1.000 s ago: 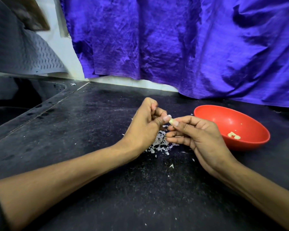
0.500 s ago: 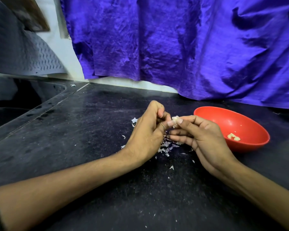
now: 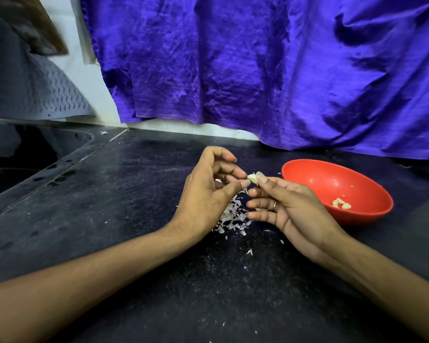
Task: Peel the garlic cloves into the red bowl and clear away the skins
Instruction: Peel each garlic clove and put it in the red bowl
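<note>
Garlic clove (image 3: 252, 178), small, pale and smooth, sits pinched between the thumb and forefinger of the right hand (image 3: 290, 209), just left of the bowl (image 3: 357, 174) and above the bench (image 3: 109, 206). The right hand's other fingers (image 3: 258, 215) lie loosely extended below it. The left hand (image 3: 208, 194) meets the clove from the left, its thumb tip and a fingertip touching the clove's end, the remaining fingers curled and fanned apart above. The bowl is red, round, glossy plastic, with a few peeled cloves (image 3: 341, 203) lying low inside it. Left of the bowl, beneath the hands, a heap of thin, papery white skins (image 3: 232, 216) lies on the bench, with stray flakes scattered round it. The bench is dark speckled stone, dusty and matte. Behind the bowl hangs a crumpled, shiny purple cloth (image 3: 258, 65).
</note>
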Demonstrator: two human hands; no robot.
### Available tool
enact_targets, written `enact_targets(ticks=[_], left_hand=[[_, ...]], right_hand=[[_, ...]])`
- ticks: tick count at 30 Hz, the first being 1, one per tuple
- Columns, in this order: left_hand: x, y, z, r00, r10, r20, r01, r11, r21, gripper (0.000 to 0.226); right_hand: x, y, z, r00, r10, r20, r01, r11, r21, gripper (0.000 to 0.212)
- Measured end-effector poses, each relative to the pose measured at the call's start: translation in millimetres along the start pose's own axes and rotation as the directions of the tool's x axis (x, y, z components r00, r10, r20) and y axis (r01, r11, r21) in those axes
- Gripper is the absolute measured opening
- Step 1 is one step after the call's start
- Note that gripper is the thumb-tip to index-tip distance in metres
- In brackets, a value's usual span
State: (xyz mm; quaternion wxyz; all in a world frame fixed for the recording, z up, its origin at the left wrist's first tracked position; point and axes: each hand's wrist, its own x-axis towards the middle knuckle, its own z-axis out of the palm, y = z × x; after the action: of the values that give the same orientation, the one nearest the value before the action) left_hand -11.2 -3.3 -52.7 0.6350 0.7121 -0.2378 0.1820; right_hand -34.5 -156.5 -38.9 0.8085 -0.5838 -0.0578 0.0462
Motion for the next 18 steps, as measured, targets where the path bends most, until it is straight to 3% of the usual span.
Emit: enact_targets(ticks=[18], left_hand=[[-0.1,7.9,-2.3,0.999,0.03,-0.039,-0.029,0.999,0.031,0.05]], right_hand=[[-1.6,-0.2,1.1,0.994,0.095,0.061,-0.09,0.992,-0.086,0.022]])
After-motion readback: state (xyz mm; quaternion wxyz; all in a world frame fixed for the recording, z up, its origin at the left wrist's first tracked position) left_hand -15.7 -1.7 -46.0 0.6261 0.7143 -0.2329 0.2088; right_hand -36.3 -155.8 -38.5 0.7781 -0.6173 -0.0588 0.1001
